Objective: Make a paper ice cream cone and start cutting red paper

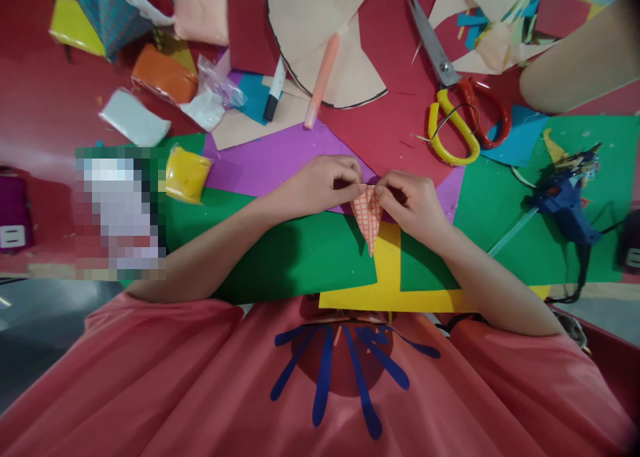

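Note:
Between my two hands hangs a small pointed cone (pixel 369 218), pale with an orange-red grid pattern, its tip down. My left hand (pixel 330 180) pinches the upper left edge between thumb and fingers. On the other side, my right hand (pixel 413 200) grips the upper right edge in the same way. Whether the cone is paper or cloth I cannot tell. Under it lie green sheets (pixel 320 257), a yellow sheet (pixel 387 264) and a purple sheet (pixel 280 157).
Scissors (pixel 447 67) with red and yellow handles lie beyond my right hand. A blue glue gun (pixel 565 197) rests at the right. Ahead are a peach marker (pixel 323 80), a black-capped marker (pixel 275 90) and several clay packets (pixel 165 74). Someone's arm (pixel 585 64) reaches in at upper right.

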Action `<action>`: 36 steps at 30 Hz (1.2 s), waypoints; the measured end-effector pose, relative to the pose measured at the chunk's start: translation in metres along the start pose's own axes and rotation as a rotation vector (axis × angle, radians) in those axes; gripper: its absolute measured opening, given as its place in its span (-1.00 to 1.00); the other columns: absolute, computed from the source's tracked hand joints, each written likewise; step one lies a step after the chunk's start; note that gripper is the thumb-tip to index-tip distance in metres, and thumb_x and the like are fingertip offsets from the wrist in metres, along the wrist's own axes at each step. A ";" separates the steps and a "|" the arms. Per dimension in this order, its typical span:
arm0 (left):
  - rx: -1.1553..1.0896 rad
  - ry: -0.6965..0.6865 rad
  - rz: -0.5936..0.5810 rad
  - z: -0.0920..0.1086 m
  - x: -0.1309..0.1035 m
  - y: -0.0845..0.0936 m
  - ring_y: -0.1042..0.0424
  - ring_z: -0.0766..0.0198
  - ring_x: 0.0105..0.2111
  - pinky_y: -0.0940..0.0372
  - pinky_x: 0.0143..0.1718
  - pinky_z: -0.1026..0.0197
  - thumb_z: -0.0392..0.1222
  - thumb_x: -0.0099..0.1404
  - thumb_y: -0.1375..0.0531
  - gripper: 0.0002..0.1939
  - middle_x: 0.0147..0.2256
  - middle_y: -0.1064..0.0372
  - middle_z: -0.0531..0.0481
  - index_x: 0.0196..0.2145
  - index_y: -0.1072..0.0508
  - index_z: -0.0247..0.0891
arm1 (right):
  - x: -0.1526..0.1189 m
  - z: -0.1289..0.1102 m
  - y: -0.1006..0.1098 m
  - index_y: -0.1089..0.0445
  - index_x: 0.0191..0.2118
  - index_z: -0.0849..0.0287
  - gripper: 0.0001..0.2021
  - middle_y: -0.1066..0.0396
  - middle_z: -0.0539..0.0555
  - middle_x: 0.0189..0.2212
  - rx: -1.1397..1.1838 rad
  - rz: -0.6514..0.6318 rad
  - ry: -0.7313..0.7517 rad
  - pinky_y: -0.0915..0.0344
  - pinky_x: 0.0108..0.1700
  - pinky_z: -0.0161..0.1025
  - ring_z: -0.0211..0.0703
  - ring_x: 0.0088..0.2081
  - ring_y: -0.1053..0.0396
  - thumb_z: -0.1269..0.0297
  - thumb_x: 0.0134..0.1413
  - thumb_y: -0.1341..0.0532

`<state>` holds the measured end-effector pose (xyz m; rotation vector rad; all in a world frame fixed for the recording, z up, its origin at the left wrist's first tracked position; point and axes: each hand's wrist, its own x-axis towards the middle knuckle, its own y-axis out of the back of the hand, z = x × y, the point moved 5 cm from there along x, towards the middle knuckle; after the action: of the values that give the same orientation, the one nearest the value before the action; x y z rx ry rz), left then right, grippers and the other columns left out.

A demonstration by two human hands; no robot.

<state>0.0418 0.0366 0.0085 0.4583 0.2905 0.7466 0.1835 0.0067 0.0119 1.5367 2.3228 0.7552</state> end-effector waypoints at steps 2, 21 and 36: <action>-0.001 -0.007 0.007 0.000 0.000 0.000 -0.34 0.39 -0.40 -0.22 -0.31 0.31 -0.19 0.28 -0.10 -0.72 -0.42 -0.37 0.03 -0.57 -0.34 -0.30 | 0.000 0.000 0.000 -0.21 -0.51 0.17 -0.79 -0.29 -0.03 -0.56 -0.005 0.000 0.005 -0.10 -0.41 -0.32 -0.35 -0.52 -0.17 0.42 0.15 -0.08; 0.028 -0.013 0.030 -0.001 0.000 -0.002 -0.31 0.39 -0.42 -0.19 -0.35 0.30 -0.22 0.27 -0.12 -0.72 -0.45 -0.29 0.04 -0.59 -0.32 -0.30 | 0.001 0.001 -0.002 -0.20 -0.53 0.17 -0.79 -0.25 -0.04 -0.58 0.026 -0.007 -0.011 -0.06 -0.43 -0.32 -0.36 -0.53 -0.14 0.42 0.13 -0.08; 0.062 -0.067 0.183 -0.002 -0.001 -0.002 -0.31 0.36 -0.40 -0.24 -0.33 0.26 -0.18 0.27 -0.15 -0.73 -0.44 -0.30 0.04 -0.56 -0.28 -0.28 | 0.000 0.008 -0.004 -0.29 -0.51 0.19 -0.79 -0.29 -0.05 -0.56 0.231 -0.039 -0.203 -0.11 -0.42 -0.32 -0.35 -0.48 -0.16 0.23 0.03 -0.25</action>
<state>0.0414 0.0354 0.0056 0.5731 0.2117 0.9007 0.1837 0.0079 0.0031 1.5709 2.3435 0.3119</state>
